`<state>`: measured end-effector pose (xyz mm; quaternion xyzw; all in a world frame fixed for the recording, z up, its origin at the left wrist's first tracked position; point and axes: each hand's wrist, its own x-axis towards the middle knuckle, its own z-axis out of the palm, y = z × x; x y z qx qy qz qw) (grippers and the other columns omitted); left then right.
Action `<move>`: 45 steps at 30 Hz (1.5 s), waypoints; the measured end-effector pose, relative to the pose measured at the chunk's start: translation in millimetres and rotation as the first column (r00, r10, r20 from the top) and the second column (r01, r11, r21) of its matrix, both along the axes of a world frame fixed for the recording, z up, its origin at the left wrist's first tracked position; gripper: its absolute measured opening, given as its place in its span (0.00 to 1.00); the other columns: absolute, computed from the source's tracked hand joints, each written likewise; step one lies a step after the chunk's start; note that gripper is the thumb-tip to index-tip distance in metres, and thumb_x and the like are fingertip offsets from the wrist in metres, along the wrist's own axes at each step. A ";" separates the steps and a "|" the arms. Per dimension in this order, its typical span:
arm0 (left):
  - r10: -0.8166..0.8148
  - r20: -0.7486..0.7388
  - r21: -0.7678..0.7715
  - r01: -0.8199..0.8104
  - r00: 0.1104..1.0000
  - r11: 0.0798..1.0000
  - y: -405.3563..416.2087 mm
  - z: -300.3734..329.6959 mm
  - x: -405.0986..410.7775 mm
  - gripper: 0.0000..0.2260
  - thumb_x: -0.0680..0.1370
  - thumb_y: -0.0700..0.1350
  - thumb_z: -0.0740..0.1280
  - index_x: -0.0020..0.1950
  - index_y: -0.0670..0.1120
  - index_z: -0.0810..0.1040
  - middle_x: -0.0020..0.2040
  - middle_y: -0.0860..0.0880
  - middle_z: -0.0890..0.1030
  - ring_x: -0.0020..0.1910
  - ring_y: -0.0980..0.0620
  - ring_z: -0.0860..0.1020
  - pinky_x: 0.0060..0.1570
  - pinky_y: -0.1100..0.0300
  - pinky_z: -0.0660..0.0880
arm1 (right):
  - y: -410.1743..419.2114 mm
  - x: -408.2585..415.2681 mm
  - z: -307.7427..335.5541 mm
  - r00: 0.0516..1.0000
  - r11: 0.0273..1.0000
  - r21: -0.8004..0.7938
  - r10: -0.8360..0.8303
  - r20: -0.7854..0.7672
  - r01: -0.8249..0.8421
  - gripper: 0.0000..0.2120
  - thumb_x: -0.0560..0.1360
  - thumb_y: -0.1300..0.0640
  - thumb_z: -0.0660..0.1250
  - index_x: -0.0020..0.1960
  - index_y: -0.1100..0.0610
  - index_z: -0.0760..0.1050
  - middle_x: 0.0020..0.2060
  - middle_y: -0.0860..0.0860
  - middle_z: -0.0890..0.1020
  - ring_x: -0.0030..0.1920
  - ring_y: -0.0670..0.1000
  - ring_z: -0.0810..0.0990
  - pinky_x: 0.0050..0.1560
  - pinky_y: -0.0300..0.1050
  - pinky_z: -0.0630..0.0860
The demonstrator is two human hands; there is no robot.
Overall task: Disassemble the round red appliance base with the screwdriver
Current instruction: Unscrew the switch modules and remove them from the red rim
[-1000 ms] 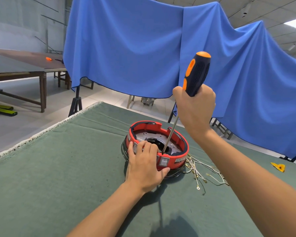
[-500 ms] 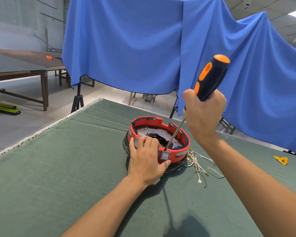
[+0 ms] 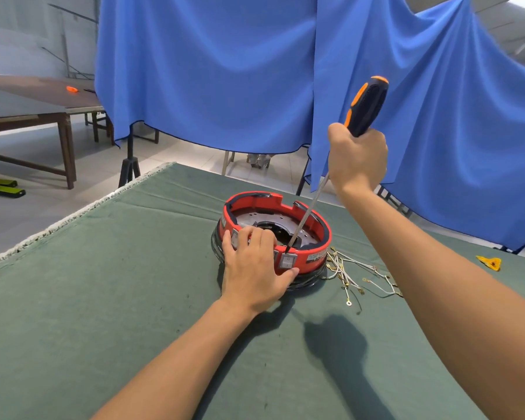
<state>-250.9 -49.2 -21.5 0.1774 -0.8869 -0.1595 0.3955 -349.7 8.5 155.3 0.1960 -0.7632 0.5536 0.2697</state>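
Observation:
The round red appliance base (image 3: 309, 225) sits on the green cloth-covered table (image 3: 103, 298), its metal inside facing up. My left hand (image 3: 255, 268) grips its near rim, fingers curled over the edge and thumb beside a small grey switch. My right hand (image 3: 356, 159) holds the black and orange screwdriver (image 3: 365, 106) by its handle, above and to the right of the base. The long shaft slants down to the left, with its tip inside the base close behind the near rim.
A bundle of loose white wires with ring terminals (image 3: 355, 274) lies just right of the base. A small yellow piece (image 3: 490, 262) lies at the far right. A blue cloth (image 3: 255, 71) hangs behind the table. The table's left edge (image 3: 73, 216) runs diagonally; a wooden table (image 3: 28, 110) stands beyond.
My right hand and the screwdriver handle have shifted right and leaned further over, while the tip stays inside the base. My left hand keeps its grip on the rim.

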 end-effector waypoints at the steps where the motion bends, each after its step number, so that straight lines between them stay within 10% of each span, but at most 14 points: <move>1: -0.002 -0.003 -0.005 0.002 1.000 1.000 -0.2 -0.5 0.0 0.22 0.67 0.61 0.71 0.49 0.46 0.72 0.49 0.50 0.74 0.57 0.45 0.70 0.66 0.38 0.59 | -2.5 -6.9 0.0 0.999 1.000 0.022 -0.021 0.032 0.020 0.13 0.63 0.49 0.61 0.27 0.52 0.60 0.21 0.45 0.64 0.24 0.50 0.64 0.29 0.42 0.62; 14: 0.010 -0.075 -0.021 -0.011 0.997 1.000 -0.6 -0.5 -0.6 0.22 0.64 0.61 0.73 0.45 0.47 0.71 0.44 0.51 0.74 0.51 0.45 0.74 0.62 0.36 0.65 | -46.4 -45.5 -11.0 0.984 0.954 0.300 -0.061 0.169 0.008 0.11 0.68 0.52 0.64 0.32 0.55 0.65 0.30 0.49 0.72 0.34 0.55 0.72 0.32 0.43 0.61; 26: 0.004 -0.055 -0.002 -0.004 0.998 1.000 0.7 0.6 -1.2 0.21 0.66 0.61 0.72 0.46 0.47 0.71 0.45 0.51 0.73 0.54 0.45 0.73 0.64 0.37 0.61 | -3.2 21.9 -1.9 0.965 0.974 -0.015 0.219 -0.146 -0.224 0.14 0.61 0.54 0.62 0.26 0.53 0.56 0.22 0.47 0.61 0.28 0.52 0.63 0.30 0.45 0.62; 45: 0.033 -0.149 -0.048 -0.041 0.988 0.998 1.5 1.3 -1.1 0.25 0.59 0.62 0.77 0.40 0.50 0.67 0.40 0.54 0.74 0.46 0.50 0.75 0.60 0.37 0.68 | -54.4 37.8 -5.1 0.894 0.834 0.538 0.327 -0.307 -0.120 0.18 0.67 0.54 0.66 0.27 0.54 0.57 0.21 0.48 0.62 0.24 0.50 0.60 0.27 0.43 0.57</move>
